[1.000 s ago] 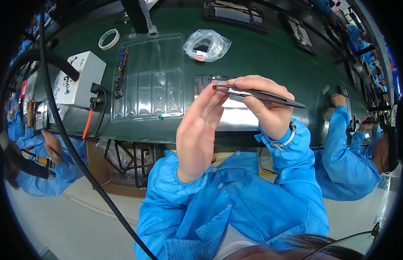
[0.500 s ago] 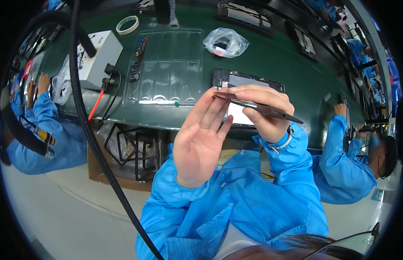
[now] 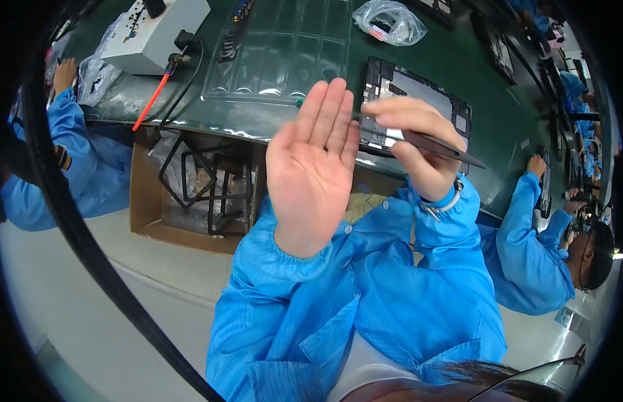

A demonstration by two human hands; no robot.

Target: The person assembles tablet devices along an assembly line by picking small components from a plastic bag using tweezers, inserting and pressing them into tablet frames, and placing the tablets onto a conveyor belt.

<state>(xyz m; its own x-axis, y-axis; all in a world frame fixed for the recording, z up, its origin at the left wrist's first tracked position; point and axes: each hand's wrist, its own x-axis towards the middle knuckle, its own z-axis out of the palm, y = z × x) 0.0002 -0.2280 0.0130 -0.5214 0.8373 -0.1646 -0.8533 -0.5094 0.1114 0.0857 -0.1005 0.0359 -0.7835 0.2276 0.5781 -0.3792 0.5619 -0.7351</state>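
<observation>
A long green workbench point(image 3: 458, 74) curves across the top of the frame. Below it at left centre, an open cardboard box point(image 3: 191, 194) holds black wire frames. On the bench, upper centre, lies a clear plastic blister tray point(image 3: 284, 57) with rows of pockets; at upper left stands a pale grey control box point(image 3: 161, 30) with a red-orange cable running down from it. Just right of centre on the bench lies an opened tablet chassis point(image 3: 418, 90), dark with a pale inner panel, partly hidden behind the hand in front of it. A crumpled clear plastic bag point(image 3: 390, 20) sits at the top edge, above the chassis.

The left hand point(image 3: 311, 164) is raised in the middle of the frame, palm toward the camera, fingers straight and pressed together, holding nothing. The right hand point(image 3: 415, 144), just beside it and touching its fingertips' edge, pinches black tweezers point(image 3: 438, 144) between thumb and fingers; the tweezers slant down to the right, in front of the chassis. A metal wrist strap point(image 3: 442, 204) circles the right wrist.

At the right edge, another person's hand point(image 3: 537, 164) rests on the bench.
</observation>
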